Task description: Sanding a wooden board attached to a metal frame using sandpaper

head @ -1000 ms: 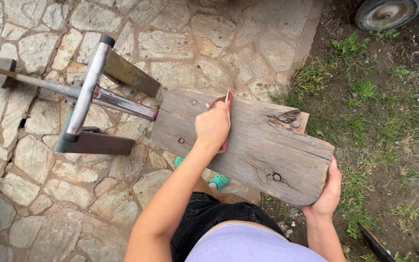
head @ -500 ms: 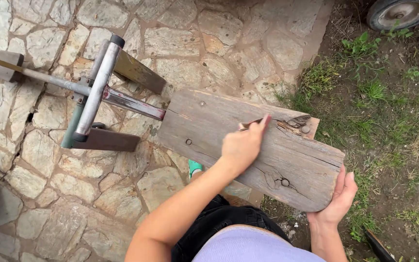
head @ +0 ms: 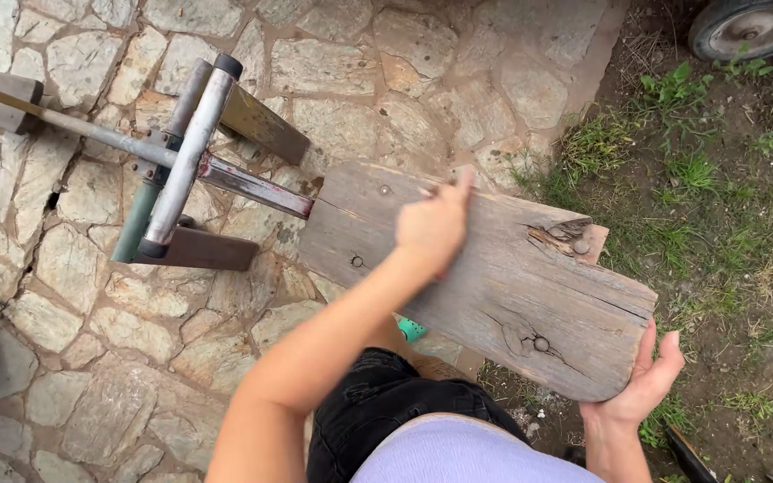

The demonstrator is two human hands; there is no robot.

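Left hand (head: 433,228) lay loosely curled on weathered plank (head: 494,277), gripping nothing; right hand (head: 646,380) cupped plank's near end, fingers open. Step judged: steadying plank.

A metal stand (head: 181,161) on stone paving (head: 73,340), a wheel (head: 749,27) beyond.

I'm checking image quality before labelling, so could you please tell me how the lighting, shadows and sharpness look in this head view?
Head view: soft, even daylight with no hard shadows or glare; the left hand is motion-blurred over the weathered plank; the right hand, stone paving and grass stay sharp.
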